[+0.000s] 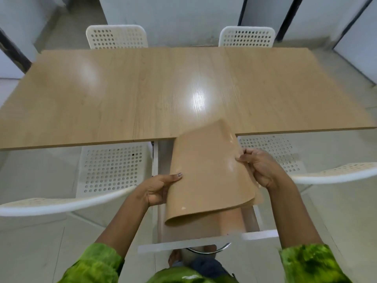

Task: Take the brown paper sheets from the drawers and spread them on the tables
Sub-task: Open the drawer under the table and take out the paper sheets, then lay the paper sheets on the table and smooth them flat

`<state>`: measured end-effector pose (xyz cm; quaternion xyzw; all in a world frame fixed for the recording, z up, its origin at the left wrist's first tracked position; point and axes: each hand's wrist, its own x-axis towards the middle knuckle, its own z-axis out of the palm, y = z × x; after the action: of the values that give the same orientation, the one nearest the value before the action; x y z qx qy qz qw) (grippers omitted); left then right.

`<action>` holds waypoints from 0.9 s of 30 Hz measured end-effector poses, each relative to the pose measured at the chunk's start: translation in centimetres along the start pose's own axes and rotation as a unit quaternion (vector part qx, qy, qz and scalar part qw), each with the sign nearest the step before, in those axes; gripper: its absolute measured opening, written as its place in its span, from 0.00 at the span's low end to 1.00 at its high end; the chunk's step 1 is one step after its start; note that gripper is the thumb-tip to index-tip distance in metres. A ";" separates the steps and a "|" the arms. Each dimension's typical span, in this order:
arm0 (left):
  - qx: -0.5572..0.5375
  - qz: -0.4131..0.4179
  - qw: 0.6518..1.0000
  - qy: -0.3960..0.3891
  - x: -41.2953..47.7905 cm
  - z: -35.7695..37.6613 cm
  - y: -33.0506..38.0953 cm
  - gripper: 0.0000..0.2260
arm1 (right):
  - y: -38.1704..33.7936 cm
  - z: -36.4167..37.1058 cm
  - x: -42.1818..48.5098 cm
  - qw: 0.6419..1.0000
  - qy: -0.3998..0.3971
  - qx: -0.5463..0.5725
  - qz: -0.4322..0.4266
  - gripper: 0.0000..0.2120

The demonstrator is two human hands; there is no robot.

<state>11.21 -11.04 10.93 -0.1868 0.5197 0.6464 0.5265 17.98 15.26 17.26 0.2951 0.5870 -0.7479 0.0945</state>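
Note:
A glossy brown paper sheet [206, 172] is held curved above the open white drawer [206, 241] that sticks out from under the wooden table [122, 94]. My left hand [159, 188] grips its left edge, thumb on top. My right hand [259, 168] pinches its right edge. More brown sheets [232, 219] lie in the drawer below it. The sheet's far end overlaps the table's near edge.
Two white perforated chairs [116, 36] [246, 36] stand at the table's far side. Two more [110, 168] [285, 156] flank the drawer at the near side. A chrome handle [208, 250] hangs on the drawer front. Grey partitions stand behind.

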 end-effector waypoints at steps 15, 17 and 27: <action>0.244 0.339 0.907 0.045 -4.4 12.7 13.6 0.35 | -12.4 8.3 1.1 0.929 -0.035 -0.200 -0.309 0.06; 0.254 0.358 0.895 0.084 -3.7 13.5 15.4 0.34 | -13.5 9.0 2.9 0.912 -0.023 -0.226 -0.340 0.07; 0.212 0.378 0.885 0.169 3.0 11.4 18.4 0.29 | -13.0 10.5 13.3 0.981 -0.081 -0.098 -0.148 0.12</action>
<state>-2.54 2.05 21.80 0.0334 0.7566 0.6295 0.1739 -2.59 11.98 21.98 0.1326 0.6849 -0.7141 0.0580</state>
